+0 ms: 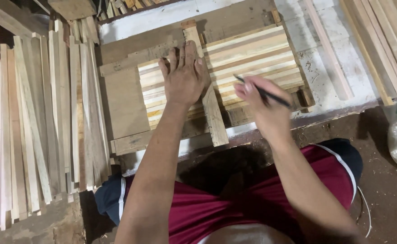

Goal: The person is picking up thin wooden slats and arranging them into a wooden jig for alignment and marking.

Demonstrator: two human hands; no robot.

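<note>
Left hand [184, 77] flat, fingers spread, pressing one upright wooden batten [207, 90] on one striped panel [252, 58]. Right hand [264, 101], just beside, pinches one pencil [262, 91]. Slat stack [40, 126] left.

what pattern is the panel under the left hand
Alternating light and brown wood stripes on the panel, seen in the head view.

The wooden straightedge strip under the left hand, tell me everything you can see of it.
The wooden strip is a pale, rough, flat batten lying across a row of striped light and brown slats, running from the far side towards the person, slightly slanted. The left hand presses flat on its upper part. The right hand holds a dark pencil just right of it.
</note>
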